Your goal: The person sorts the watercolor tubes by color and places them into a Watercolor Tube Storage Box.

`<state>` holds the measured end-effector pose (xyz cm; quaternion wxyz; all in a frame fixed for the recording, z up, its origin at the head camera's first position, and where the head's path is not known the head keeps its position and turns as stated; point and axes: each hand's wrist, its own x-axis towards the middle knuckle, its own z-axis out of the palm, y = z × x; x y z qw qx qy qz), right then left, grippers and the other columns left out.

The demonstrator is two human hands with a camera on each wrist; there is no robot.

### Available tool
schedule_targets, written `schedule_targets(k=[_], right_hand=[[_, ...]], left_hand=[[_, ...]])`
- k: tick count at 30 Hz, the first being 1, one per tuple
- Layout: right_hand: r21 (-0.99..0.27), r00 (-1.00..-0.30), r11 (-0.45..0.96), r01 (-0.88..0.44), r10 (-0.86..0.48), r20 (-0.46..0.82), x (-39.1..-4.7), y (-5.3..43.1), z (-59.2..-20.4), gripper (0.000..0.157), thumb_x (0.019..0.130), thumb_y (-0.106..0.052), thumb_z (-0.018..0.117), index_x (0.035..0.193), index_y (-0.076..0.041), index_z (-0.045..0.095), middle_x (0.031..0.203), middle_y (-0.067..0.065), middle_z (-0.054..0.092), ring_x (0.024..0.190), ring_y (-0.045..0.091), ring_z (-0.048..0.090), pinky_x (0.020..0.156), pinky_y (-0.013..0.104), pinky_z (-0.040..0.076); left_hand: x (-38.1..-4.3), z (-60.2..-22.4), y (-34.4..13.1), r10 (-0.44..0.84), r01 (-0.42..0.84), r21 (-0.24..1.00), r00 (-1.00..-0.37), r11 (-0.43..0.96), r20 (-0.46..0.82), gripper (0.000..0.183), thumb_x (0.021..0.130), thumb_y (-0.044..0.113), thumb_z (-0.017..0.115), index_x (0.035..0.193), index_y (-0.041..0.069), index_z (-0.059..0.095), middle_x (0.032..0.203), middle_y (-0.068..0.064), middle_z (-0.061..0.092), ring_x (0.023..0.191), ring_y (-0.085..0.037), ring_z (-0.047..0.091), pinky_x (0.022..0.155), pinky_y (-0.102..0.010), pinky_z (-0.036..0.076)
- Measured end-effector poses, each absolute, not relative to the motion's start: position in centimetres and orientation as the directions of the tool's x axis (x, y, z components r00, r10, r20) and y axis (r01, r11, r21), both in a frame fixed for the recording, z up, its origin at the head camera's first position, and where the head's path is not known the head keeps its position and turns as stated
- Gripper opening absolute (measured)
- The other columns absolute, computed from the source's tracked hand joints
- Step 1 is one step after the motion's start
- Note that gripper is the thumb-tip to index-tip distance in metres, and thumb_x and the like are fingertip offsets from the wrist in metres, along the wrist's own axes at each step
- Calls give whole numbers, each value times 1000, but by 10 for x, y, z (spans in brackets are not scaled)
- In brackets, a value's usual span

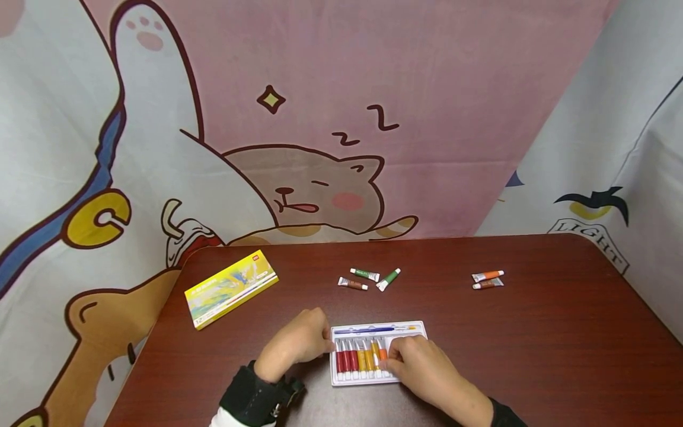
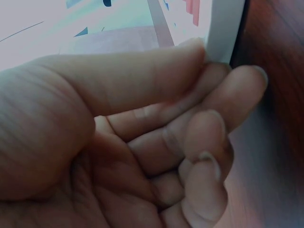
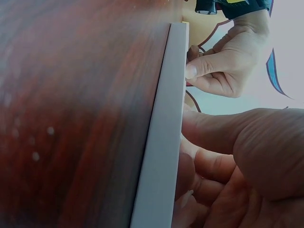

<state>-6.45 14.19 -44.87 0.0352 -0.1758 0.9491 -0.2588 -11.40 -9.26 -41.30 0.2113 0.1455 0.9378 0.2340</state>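
Observation:
A white plastic tray (image 1: 364, 383) lies on the table with a row of paint tubes in red and yellow, and a blue-handled paintbrush (image 1: 368, 330) along its far side. My left hand (image 1: 302, 338) pinches the tray's left edge between thumb and fingers, as the left wrist view shows close up. Over the tray's right part, my right hand (image 1: 421, 365) has its thumb and fingers curled at an orange paint tube (image 1: 383, 354) at the end of the row. That hand hides the tray's right end. In the right wrist view the tray's white side wall (image 3: 159, 128) stands beside the fingers.
A yellow paint box (image 1: 232, 289) lies at the table's back left. Beyond the tray are two green tubes (image 1: 365, 274) and a brown tube (image 1: 353, 284). Farther right lie another orange tube (image 1: 488, 276) and a brown one close together. A printed cloth hangs behind the table.

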Motion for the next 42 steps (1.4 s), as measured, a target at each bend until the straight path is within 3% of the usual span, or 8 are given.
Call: schedule_targets(k=[16,23,28,32,35,38,42], right_hand=[[-527,-933,789,-316,-359,22,-66,140,-447,36,81,-35,71,57,-25,45,52,-15,38,47,2,35,41,23,29],[-532,-938,788,-308,-344,34,-71,145,-435,22,83,-35,69,66,-28,58,54,-16,43,46,1,36,41,22,29],[-490,-946,813,-315,-312,92,-75,153,-430,13,81,-33,72,73,-28,63,61,-18,48,51,1,40,44,23,34],[-475,-940,812,-340,-298,165,-84,169,-432,8,81,-28,73,81,-25,66,75,-17,55,65,2,49,54,26,44],[-454,-932,815,-359,-295,208,-95,189,-434,20,83,-26,71,100,-16,68,98,-5,64,90,11,56,72,37,51],[-409,-917,825,-391,-314,244,-110,215,-437,43,85,-27,69,121,-6,60,125,11,58,114,24,48,87,51,45],[-328,-900,849,-414,-329,286,-132,250,-440,57,85,-27,68,131,1,50,137,20,47,123,34,39,94,57,37]], left_hand=[[-116,-411,-97,389,191,509,-865,839,-316,24,76,16,75,55,14,63,49,4,52,46,-11,47,43,-26,37],[-117,-412,-99,395,197,511,-864,837,-314,25,76,17,75,55,15,63,48,5,53,46,-11,47,43,-26,37],[-117,-412,-97,398,196,517,-861,833,-315,24,76,17,75,55,15,64,48,5,54,46,-11,48,44,-26,38],[-116,-412,-96,401,200,520,-863,831,-309,25,76,17,75,55,15,63,46,5,54,45,-11,48,44,-26,37],[-116,-412,-95,400,198,522,-863,829,-308,24,76,17,75,55,15,63,46,5,54,45,-11,48,44,-26,37],[-115,-413,-95,400,196,526,-863,828,-309,24,76,17,75,55,15,64,47,5,54,46,-11,49,44,-27,38],[-115,-413,-95,402,194,531,-862,825,-309,23,76,16,75,56,15,64,48,5,55,47,-11,49,45,-27,39]])
